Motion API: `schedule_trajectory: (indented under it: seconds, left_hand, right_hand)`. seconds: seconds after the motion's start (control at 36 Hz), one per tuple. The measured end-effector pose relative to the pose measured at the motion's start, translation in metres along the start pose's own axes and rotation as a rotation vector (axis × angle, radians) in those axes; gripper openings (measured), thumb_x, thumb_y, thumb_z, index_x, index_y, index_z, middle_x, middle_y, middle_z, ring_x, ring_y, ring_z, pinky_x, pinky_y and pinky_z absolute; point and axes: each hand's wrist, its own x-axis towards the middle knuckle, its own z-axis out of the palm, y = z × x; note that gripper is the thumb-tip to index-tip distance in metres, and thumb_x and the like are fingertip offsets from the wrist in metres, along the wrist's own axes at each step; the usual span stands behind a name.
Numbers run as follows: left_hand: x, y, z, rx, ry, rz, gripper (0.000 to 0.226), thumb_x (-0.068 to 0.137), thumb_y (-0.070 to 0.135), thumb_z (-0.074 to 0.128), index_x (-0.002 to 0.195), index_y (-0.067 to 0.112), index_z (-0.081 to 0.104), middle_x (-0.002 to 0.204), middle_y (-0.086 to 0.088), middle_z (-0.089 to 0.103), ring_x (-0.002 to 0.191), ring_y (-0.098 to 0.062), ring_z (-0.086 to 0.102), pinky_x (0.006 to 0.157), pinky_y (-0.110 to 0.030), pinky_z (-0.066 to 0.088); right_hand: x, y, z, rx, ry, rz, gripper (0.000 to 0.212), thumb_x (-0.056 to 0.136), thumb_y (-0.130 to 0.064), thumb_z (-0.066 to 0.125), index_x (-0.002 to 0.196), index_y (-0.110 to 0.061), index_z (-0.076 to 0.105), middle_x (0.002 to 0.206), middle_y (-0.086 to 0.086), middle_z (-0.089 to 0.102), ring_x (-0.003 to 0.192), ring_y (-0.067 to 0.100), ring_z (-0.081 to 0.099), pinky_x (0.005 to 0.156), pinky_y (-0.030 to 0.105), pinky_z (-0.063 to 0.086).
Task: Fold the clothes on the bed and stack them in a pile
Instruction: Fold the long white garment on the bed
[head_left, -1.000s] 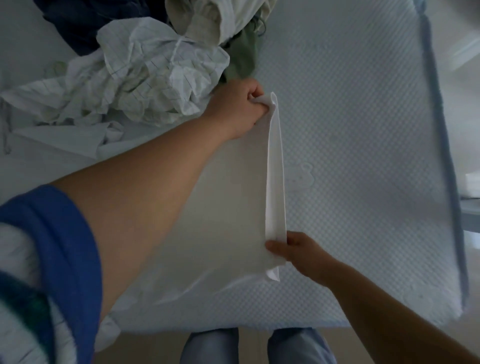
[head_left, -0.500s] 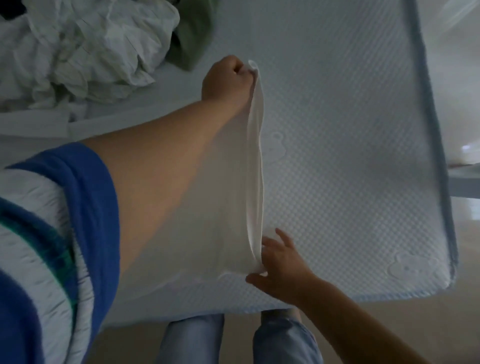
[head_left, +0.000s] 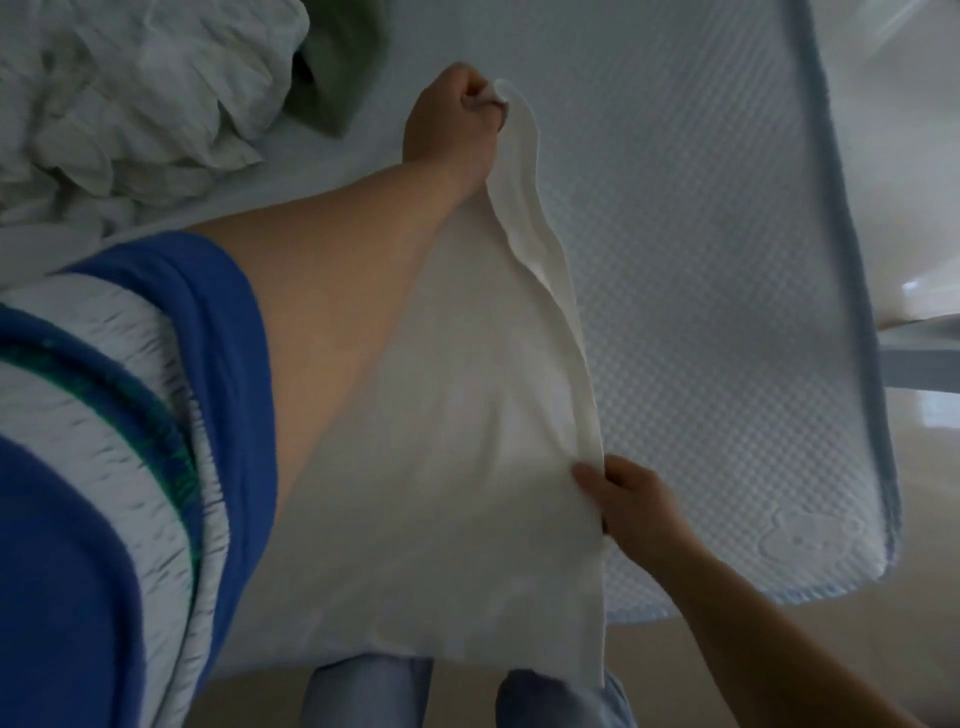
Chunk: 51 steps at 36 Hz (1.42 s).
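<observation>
A plain white, thin cotton-like garment (head_left: 441, 467) is held up over the near edge of the pale blue quilted bed mattress (head_left: 701, 260), stretched between the two hands. Its far corner is bunched inside the curled fingers of the left hand (head_left: 457, 119), and its near edge is pinched between thumb and fingers of the right hand (head_left: 628, 499); the hands are thus well apart, each clamped on the cloth. The edge between them is doubled into a soft rolled seam, and the lower part hangs past the mattress edge toward the knees.

The cloth is judged to be light, limp and not fragile: it sags between the grips and will not keep a crease unless laid flat and smoothed. It is best taken at corners or along the doubled edge, kept taut, so that the layers do not slide apart. A loose single-layer grip is likely to let the fold slip open.

A crumpled heap of white checked clothes (head_left: 130, 104) and a dull green garment (head_left: 332, 78) lie unfolded at the far left of the bed.
</observation>
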Motion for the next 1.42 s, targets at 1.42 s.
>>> schedule_trajectory:
  seconds: [1.42]
  left_hand:
    - [-0.435,-0.282,-0.095,0.253,-0.253,-0.535,0.026,0.087,0.020,0.058,0.110,0.013,0.066,0.112,-0.012,0.066,0.104,-0.029,0.059,0.078,-0.028,0.040]
  right_hand:
    - [-0.075,0.146,0.089,-0.247,0.465,0.063,0.029,0.084,-0.026,0.058,0.104,-0.005,0.057,0.095,0.009,0.057,0.081,0.023,0.052,0.069,0.031,0.040]
